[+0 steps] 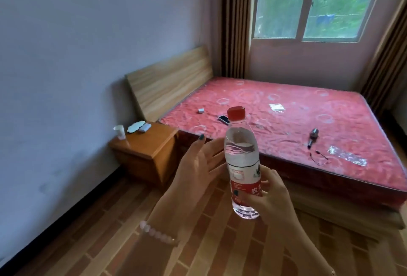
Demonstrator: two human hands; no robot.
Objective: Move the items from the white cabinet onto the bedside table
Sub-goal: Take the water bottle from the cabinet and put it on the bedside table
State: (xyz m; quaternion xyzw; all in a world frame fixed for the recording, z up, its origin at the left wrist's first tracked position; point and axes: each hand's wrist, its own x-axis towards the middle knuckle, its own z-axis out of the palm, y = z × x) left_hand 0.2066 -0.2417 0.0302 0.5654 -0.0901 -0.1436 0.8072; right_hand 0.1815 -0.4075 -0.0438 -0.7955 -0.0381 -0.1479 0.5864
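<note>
Head view: I'm standing on the brick-pattern floor, looking down and across at the bed corner, hands up in front of me.
Right hand: closed around the lower half of the water bottle, over the red label, holding it upright with the red cap on top.
Left hand: open, fingers spread, palm turned toward the bottle from the left; whether the fingertips touch it I can't tell, and it grips nothing.
Bottle position: in the air, centre of the picture, well short of its target.
Bedside table: far left, against the wall, just beside the wooden headboard.
Already on the table: a small white cup at the far left corner, a pale flat item and a small white block beside it, all along the far edge.
White cabinet: not in view.
Red mattress: right of the table; a phone and a few other bits lie on it.
Step in hand: I read this as the carry, bottle in transit toward the table.
Next move calls for: going forward and left, then setting the bottle upright on the bare near part of the tabletop, clear of the cup.
</note>
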